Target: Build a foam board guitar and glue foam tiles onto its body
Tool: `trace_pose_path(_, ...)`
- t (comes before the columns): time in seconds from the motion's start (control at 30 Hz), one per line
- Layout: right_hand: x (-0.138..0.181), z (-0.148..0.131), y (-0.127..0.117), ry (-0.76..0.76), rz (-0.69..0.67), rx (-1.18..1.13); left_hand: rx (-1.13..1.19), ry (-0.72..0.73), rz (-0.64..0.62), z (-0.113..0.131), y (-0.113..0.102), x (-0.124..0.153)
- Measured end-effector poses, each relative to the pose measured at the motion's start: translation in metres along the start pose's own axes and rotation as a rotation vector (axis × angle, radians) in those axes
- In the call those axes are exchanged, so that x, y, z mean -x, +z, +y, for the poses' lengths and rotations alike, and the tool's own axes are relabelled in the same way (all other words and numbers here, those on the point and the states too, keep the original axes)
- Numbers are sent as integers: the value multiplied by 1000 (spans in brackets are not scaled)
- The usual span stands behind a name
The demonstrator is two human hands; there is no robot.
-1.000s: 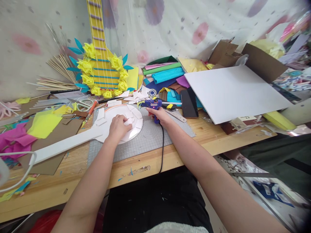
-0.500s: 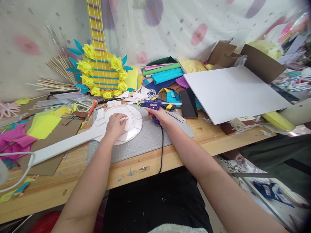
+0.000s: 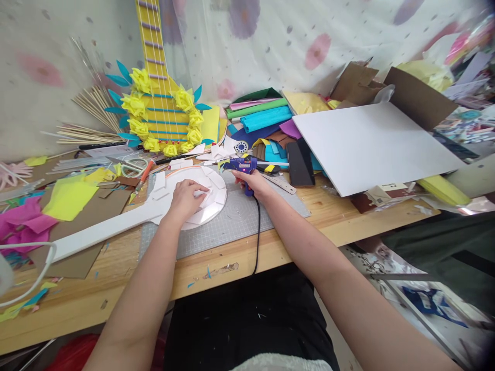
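My right hand [image 3: 251, 181] is wrapped round the handle of a purple-blue hot glue gun [image 3: 238, 164], its nozzle pointing left and a small red light lit on its side. My left hand [image 3: 187, 198] is closed, thumb and fingers pinched over a small white foam board piece [image 3: 204, 199] on the round body of a white banjo-shaped cutout [image 3: 112, 228]. The fingers partly cover that piece. Other white pieces [image 3: 217, 180] lie around the rim of the body. Beneath it is a grey cutting mat [image 3: 240, 221].
A yellow paper guitar [image 3: 166, 116] with paper flowers stands behind. Scissors [image 3: 136, 168], a phone [image 3: 300, 164], a metal ruler [image 3: 279, 183] and a big white board [image 3: 371, 144] lie around. The glue gun's black cord [image 3: 258, 237] drops over the table's front edge.
My left fingers have shifted slightly on the white piece, which shows less than before. The right hand and glue gun have hardly moved.
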State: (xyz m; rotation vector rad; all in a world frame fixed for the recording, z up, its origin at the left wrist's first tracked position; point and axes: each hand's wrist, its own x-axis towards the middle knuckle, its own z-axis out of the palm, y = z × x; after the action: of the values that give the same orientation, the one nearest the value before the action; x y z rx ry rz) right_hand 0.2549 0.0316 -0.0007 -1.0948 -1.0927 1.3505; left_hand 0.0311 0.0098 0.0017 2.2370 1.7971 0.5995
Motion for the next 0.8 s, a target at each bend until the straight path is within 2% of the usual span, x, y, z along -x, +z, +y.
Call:
trace_pose_path(0.13, -2, 1, 0, 19, 32, -2, 46, 24, -2, -1, -1, -1)
trace_pose_path(0.3, -8, 2, -2, 60, 144, -32, 94, 62, 7, 1, -11, 1)
trace_pose_path(0.43, -12, 1, -7, 76, 242, -88, 150, -26, 74, 0, -20, -3)
trace_pose_path(0.5, -14, 0, -9, 88, 304, -109, 168, -120, 124, 1, -23, -13)
trace_pose_path(0.57, -16, 1, -10, 105, 358, -121, 136, -180, 123, 6, -25, -29)
trace_pose_path(0.67, -18, 1, -11, 120, 410, -132, 15, -191, 45, 23, -21, -60)
trace_pose_path(0.8, -18, 0, -10, 121, 435, -167, -70, -200, -75, 49, -5, -98)
